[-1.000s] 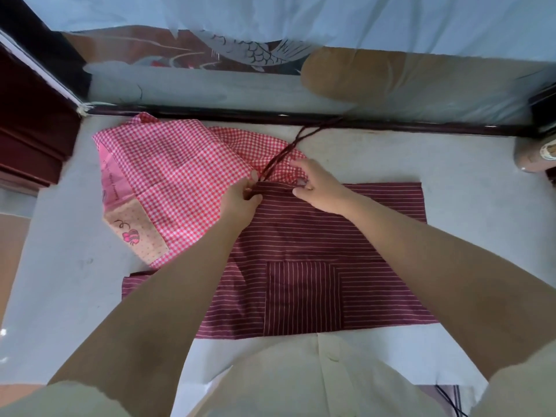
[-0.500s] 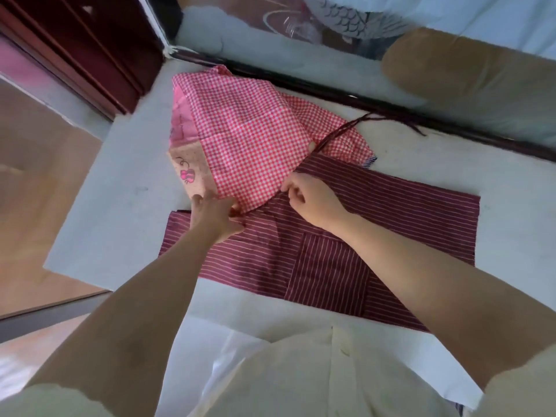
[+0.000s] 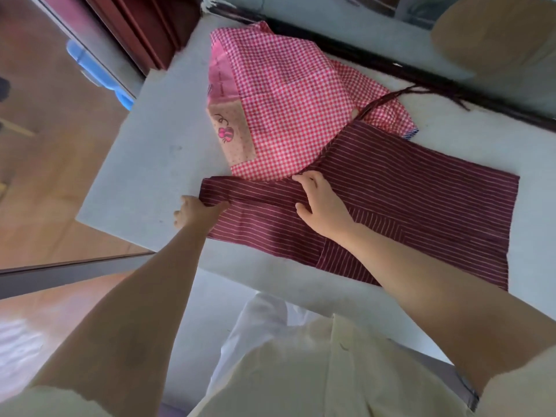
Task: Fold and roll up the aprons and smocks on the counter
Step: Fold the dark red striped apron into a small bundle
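The striped apron [image 3: 421, 206] lies flat across the middle and right of the frame, its long side running from lower right up towards the centre. Along its upper left edge a narrow folded band [image 3: 249, 191] is turned over onto the cloth. My left hand [image 3: 195, 213] is at the left end of that band, thumb on top of the fabric and fingers curled at the edge, pinching it. My right hand [image 3: 322, 206] is spread flat, fingers apart, pressing the cloth down in the centre of the frame, where the band meets the body of the apron.

I judge the step to be squaring up this first fold. To do it well I should draw the left end taut against the pressing hand, so the stripes run straight, then smooth outward from the middle before making the next fold. The pocket [image 3: 385, 233] adds thickness just right of my right wrist, so a crease there needs firmer pressure.

The gingham smock [image 3: 285, 94], in the upper centre, overlaps the apron's upper edge beside my right fingertips; it could catch in the fold and wants nudging clear. The ties [image 3: 415, 93] trail towards the upper right and should be tucked in before rolling. Everything rests on the pale surface [image 3: 144, 182].
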A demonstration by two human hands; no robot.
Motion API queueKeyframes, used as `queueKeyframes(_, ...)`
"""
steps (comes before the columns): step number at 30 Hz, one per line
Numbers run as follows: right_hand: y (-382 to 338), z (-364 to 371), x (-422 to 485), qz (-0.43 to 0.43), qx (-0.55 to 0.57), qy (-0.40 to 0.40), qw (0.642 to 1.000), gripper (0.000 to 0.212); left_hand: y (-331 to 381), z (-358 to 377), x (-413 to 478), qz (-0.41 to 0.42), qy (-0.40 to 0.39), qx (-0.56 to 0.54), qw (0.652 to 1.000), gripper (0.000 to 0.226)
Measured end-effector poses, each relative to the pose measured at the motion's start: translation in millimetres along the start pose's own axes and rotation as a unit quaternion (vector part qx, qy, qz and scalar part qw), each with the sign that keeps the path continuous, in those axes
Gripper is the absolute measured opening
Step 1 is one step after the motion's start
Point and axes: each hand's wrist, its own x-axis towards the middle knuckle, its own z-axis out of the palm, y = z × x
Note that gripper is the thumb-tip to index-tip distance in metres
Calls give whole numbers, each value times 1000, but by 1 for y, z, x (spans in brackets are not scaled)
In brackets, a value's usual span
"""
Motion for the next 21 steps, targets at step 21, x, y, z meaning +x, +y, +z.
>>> queueKeyframes(21, -20, 65, -15, 39, -139, -102, 984, 101, -28, -24, 21, 58, -2, -247, 967, 28)
